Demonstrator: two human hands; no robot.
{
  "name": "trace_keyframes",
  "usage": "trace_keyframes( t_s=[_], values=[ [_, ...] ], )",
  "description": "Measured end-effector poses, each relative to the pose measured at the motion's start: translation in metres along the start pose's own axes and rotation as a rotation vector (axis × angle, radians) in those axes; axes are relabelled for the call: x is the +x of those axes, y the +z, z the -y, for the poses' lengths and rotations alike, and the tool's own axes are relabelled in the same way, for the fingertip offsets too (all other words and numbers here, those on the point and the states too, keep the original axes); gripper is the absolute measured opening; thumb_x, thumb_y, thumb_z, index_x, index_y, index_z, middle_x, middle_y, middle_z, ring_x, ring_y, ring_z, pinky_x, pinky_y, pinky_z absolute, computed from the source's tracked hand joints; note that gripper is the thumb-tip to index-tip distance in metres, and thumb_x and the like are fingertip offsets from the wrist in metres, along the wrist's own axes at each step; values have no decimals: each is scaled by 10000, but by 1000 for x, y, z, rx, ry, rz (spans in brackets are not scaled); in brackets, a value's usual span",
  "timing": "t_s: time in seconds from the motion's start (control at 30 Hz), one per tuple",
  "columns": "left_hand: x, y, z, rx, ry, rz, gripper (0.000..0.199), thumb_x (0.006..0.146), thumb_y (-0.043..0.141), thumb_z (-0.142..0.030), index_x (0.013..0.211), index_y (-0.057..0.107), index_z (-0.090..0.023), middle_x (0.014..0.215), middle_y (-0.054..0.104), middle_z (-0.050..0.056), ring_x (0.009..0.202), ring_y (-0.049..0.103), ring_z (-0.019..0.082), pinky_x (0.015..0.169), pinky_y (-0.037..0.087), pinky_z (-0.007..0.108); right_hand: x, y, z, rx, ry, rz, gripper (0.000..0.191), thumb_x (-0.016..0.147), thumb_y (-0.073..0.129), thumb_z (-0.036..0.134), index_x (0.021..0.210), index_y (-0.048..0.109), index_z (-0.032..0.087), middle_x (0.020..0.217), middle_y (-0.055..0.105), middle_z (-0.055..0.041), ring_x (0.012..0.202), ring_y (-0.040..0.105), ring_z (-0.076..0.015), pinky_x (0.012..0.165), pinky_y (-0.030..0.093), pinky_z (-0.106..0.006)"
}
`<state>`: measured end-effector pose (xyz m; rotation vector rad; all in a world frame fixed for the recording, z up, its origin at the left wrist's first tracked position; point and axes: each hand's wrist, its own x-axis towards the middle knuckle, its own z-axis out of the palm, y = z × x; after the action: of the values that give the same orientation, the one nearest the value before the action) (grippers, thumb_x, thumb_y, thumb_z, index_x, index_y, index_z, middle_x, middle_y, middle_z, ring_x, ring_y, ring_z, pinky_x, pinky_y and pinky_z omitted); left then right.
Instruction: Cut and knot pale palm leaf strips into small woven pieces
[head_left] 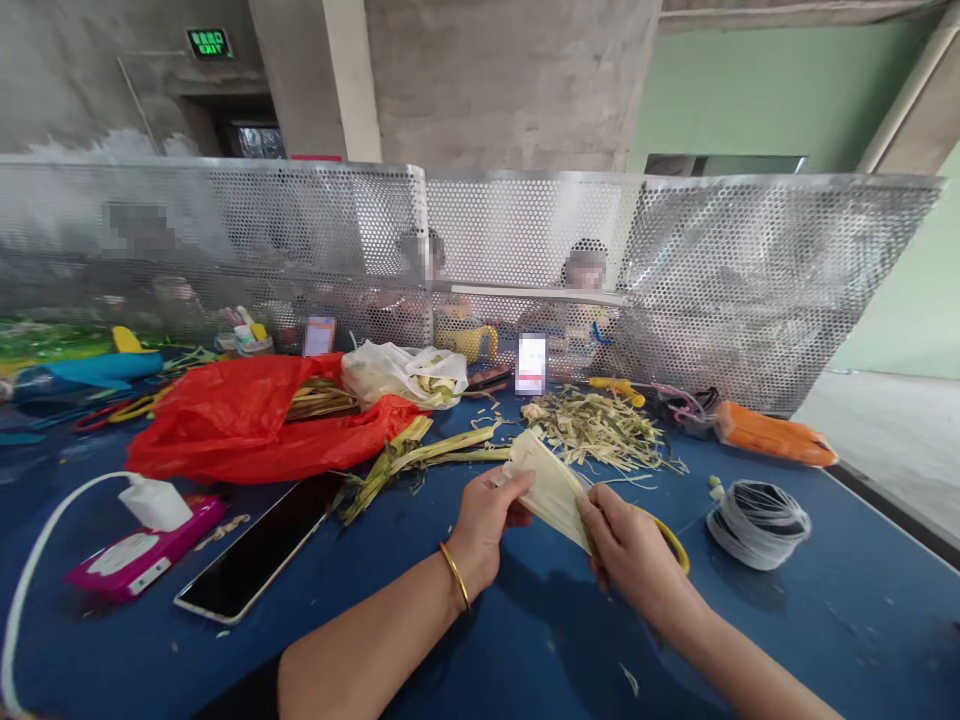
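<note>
so the pale flat plant strip [553,495] slants 11-to-5 o'clock, left hand [484,520] pinching its far end, right hand [631,548] clamped round the near end beside some yellow loop [679,548]

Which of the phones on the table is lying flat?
The dark-screened phone, left of the left hand. The others stand upright: the bright-screened phone near the mesh partition and the third phone behind the red bag.

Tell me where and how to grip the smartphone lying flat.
Likely best: take the smartphone by both long edges near its lower-left end, from above. It lies flat with its dark screen up, and plant stalks lie by its far end.
</note>
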<state>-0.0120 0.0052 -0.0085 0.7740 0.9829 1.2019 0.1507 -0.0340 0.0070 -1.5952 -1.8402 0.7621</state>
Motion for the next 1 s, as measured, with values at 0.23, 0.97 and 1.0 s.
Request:
trace_keyframes(
  t_s=[0.23, 0.97, 1.0],
  values=[
    [-4, 2, 0, 82, 47, 45, 331, 636, 717, -372, 846, 691, -117, 776, 687, 70, 662, 599, 162, 540, 444, 233, 0, 12, 0, 152, 102, 96, 291, 896, 350, 490, 740, 368, 245, 479, 532, 87, 357, 524, -119, 388, 361, -210],
    [-8, 7, 2, 446, 70, 101, 162, 676, 661, -298, 615, 605, -158, 495, 547, -9, 457, 501, 120, 424, 347, 220, 2, 23, -7, -10, -61, -64, 178, 885, 385, 361, 946, 466, 214, 617, 599, 27, 515, 574, -157, 501, 382, -244],
    [-8, 8, 2, 439, 58, 80, 141, 668, 660, -273, 609, 599, -160, 482, 536, -14, 450, 493, 118, 425, 346, 221, 2, 23, -7, -74, -111, -79, 176, 879, 394, 338, 981, 460, 210, 639, 609, 19, 556, 584, -163, 528, 379, -249]
  ],
)
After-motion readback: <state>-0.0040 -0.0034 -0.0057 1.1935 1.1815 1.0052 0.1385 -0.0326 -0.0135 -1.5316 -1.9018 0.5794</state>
